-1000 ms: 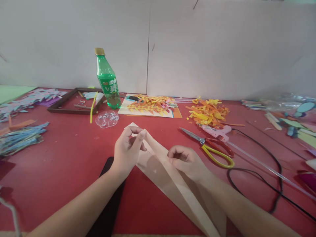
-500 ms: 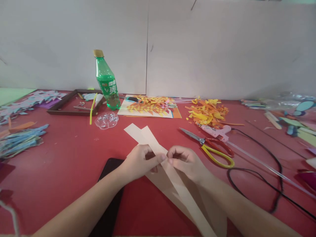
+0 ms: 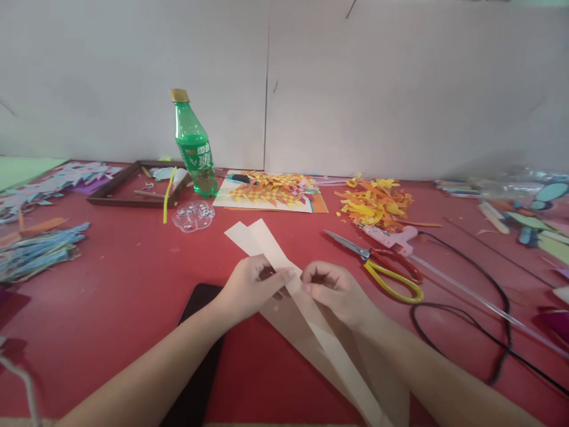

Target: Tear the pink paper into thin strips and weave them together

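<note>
A cream sheet of paper (image 3: 329, 332) with a long strip folded over along it runs diagonally from the table's middle to the front edge. My left hand (image 3: 249, 287) pinches the folded strip from the left, its thumb pressing on top. From the right, my right hand (image 3: 335, 290) is closed on the paper's fold, fingers curled and the thumb tip at the strip's edge. The far ends of the paper stick out beyond the hands as two crossing flaps. Scissors (image 3: 371, 261) with one red and one yellow handle lie just beyond my right hand.
A black phone-like slab (image 3: 195, 367) lies under my left forearm. Behind stand a green bottle (image 3: 195, 148) and a dark frame (image 3: 127, 203). A pink glue gun (image 3: 391, 237) with its black cord lies right, beside orange and yellow paper scraps (image 3: 376, 201). Blue paper strips (image 3: 40, 255) lie left.
My left thumb has shifted slightly up along the strip and a little away from my right thumb. The strip's far end has tilted slightly left. Both hands still grip the paper.
</note>
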Demonstrator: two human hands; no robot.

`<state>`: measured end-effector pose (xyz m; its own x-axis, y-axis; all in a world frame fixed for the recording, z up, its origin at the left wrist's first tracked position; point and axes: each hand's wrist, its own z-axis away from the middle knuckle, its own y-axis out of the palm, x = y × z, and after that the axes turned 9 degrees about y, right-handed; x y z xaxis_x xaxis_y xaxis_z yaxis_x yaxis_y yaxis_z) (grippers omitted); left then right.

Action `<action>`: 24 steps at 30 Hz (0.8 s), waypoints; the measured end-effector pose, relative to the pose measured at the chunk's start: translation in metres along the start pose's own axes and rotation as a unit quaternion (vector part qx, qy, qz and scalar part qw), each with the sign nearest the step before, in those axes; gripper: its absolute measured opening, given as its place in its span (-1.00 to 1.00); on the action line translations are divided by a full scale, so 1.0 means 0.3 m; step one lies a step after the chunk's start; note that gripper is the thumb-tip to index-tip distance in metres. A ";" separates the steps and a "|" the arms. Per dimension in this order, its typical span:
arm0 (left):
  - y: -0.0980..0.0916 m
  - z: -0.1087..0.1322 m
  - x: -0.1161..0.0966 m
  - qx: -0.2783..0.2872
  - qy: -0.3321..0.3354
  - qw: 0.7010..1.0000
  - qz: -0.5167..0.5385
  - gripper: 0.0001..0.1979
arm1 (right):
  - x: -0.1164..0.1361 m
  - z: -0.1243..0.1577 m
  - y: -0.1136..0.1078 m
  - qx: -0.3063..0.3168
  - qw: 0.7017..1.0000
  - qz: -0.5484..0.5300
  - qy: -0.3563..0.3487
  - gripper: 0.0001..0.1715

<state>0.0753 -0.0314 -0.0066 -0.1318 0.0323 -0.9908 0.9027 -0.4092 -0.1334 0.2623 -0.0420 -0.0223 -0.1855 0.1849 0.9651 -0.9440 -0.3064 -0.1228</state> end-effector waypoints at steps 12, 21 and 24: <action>-0.020 -0.014 0.013 -0.279 0.035 0.949 0.141 -0.75 | 0.007 0.005 0.006 -0.002 1.000 -0.014 0.016 -0.91; -0.011 -0.003 0.005 -0.019 -0.105 0.986 0.127 -0.65 | 0.012 0.009 0.001 -0.004 1.000 -0.017 0.016 -0.92; -0.004 0.005 0.004 0.042 -0.084 0.994 0.058 -0.74 | 0.014 0.012 0.003 0.005 1.000 -0.020 0.019 -0.93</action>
<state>0.0735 -0.0324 -0.0077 -0.1014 -0.1687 -0.9804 0.8795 -0.4757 -0.0091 0.2616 -0.0448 -0.0176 -0.1573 0.2328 0.9597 -0.9484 -0.3066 -0.0810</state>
